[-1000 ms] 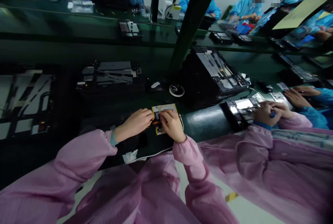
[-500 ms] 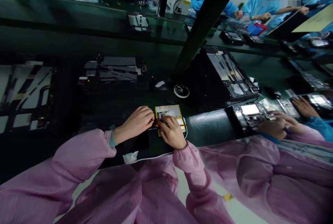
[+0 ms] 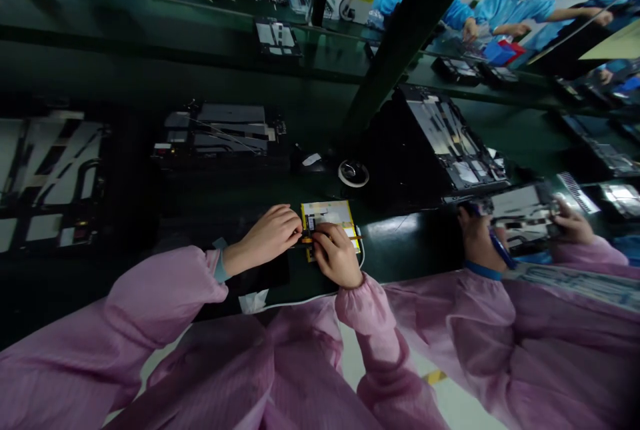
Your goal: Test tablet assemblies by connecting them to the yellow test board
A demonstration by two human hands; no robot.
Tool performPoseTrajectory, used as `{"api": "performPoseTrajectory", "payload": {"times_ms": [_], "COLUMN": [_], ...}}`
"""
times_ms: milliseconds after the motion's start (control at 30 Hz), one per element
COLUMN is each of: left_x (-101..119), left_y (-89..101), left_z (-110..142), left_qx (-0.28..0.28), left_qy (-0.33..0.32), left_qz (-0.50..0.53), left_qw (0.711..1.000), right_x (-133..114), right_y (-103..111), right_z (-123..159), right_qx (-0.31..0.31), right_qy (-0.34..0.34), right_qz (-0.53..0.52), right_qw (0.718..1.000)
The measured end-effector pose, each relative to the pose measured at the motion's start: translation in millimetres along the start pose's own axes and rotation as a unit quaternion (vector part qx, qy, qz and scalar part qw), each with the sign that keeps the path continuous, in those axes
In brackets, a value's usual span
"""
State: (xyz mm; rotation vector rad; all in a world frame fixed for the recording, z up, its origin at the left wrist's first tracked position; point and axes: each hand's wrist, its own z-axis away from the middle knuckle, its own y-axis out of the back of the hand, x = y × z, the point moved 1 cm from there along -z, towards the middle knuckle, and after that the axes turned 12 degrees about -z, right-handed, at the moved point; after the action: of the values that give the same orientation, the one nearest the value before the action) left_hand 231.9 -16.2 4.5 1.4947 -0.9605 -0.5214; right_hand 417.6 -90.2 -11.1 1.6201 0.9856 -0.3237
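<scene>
My hands work close together at the near edge of the green bench (image 3: 395, 243). Under my right hand (image 3: 336, 255) lies a flat yellow-edged board (image 3: 330, 213), perhaps a battery pack. My right fingers pinch a thin orange strip (image 3: 308, 239) lying across it. My left hand (image 3: 270, 233) sits at the board's left edge, its fingertips touching the strip's left end. Whether they grip it, I cannot tell. A white cable (image 3: 300, 301) leaves the board's right side and runs along the bench edge.
A co-worker's pink-sleeved hands (image 3: 510, 230) hold a tablet frame (image 3: 520, 213) and a blue tool to my right. A tape roll (image 3: 353, 173), a tissue (image 3: 253, 301), and open tablet housings (image 3: 453, 140) lie nearby. A black post (image 3: 410, 37) rises ahead.
The co-worker's hands have lifted the tablet frame and turned it. My hands stay at the board, and the view has drifted slightly.
</scene>
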Motion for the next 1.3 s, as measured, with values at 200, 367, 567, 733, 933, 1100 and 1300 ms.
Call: {"api": "performPoseTrajectory", "payload": {"times_ms": [200, 367, 567, 733, 933, 1100, 1300], "left_x": [0.0, 0.2, 1.1, 1.6, 1.7, 2.4, 2.5], "left_y": [0.9, 1.1, -0.2, -0.6, 1.0, 2.0, 0.0], "left_z": [-0.9, -0.5, -0.6, -0.5, -0.3, -0.7, 0.0], "left_qx": [-0.005, -0.011, -0.002, -0.001, -0.007, -0.009, 0.004], "left_qy": [0.002, -0.002, -0.001, -0.004, -0.009, -0.003, 0.006], "left_qz": [-0.008, -0.005, -0.018, -0.024, -0.036, -0.021, -0.010], "left_qw": [1.000, 1.000, 1.000, 1.000, 0.999, 1.000, 1.000], "right_x": [0.7, 0.7, 0.1, -0.9, -0.7, 0.7, -1.8], "right_y": [0.1, 0.3, 0.7, 0.9, 0.6, -0.4, 0.9], "right_z": [0.3, 0.2, 0.0, -0.6, -0.6, 0.7, -1.1], "right_qx": [-0.002, -0.001, 0.001, 0.003, 0.003, 0.000, 0.005], "right_qy": [-0.005, -0.003, -0.008, -0.005, -0.010, -0.012, -0.003], "right_qz": [-0.001, -0.005, -0.005, -0.002, -0.004, -0.003, -0.003], "right_qw": [1.000, 1.000, 1.000, 1.000, 1.000, 1.000, 1.000]}}
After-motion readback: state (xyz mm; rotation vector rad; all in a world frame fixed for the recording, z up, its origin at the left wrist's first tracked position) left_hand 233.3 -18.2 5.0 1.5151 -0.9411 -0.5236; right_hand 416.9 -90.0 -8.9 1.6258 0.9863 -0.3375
